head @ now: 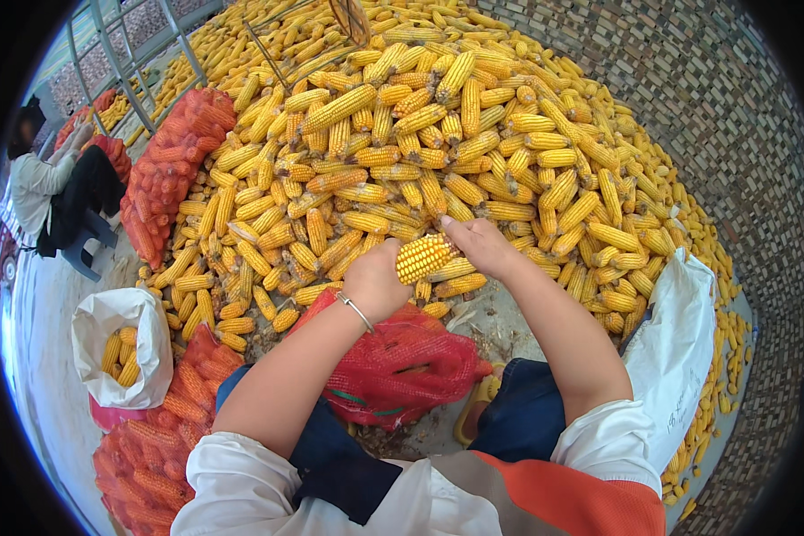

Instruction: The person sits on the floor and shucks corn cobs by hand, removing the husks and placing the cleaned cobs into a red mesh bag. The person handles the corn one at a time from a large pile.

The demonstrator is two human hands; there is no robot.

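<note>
One yellow corn cob (423,259) is held between both hands above the edge of a large heap of corn cobs (388,161). My left hand (377,278), with a metal bangle at the wrist, is closed around the cob's left part; its fingers are partly hidden. The fingers and thumb of my right hand (477,242) grip the cob's right end. Below the hands, between the knees, stands a red mesh sack (402,365) with some cobs in it.
Full mesh sacks of corn (174,167) lie at the upper left and lower left. A white sack (120,301) with a few cobs stands at left. Another white sack (670,362) lies at right. A person (40,177) sits far left near a metal frame (117,60).
</note>
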